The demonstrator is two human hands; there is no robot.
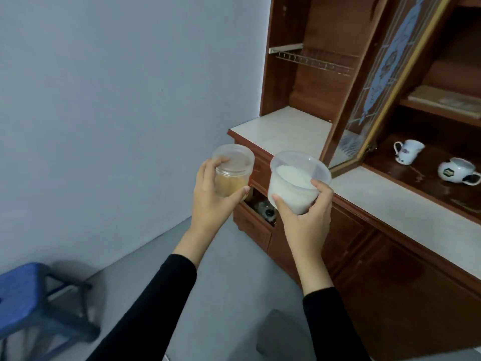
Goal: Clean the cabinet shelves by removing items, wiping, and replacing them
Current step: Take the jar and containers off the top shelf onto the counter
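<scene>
left hand (208, 196): fingers clamped on lidded brown-filled jar (232, 169), frame centre
right hand (304, 214): fingers clamped on open white-filled tub (296, 181)
shelves: left cabinet bay (307, 74) bare; two mugs (408, 151) right
progress: probably mid-task, removing or replacing unclear

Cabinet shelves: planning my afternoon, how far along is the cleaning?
Seemingly done: the left compartment holds only its wire rack. In hand: the left hand grips a brown-filled jar, the right hand a tub of white grains. Left: two mugs sit on the right shelf; wiping unconfirmed.
</scene>
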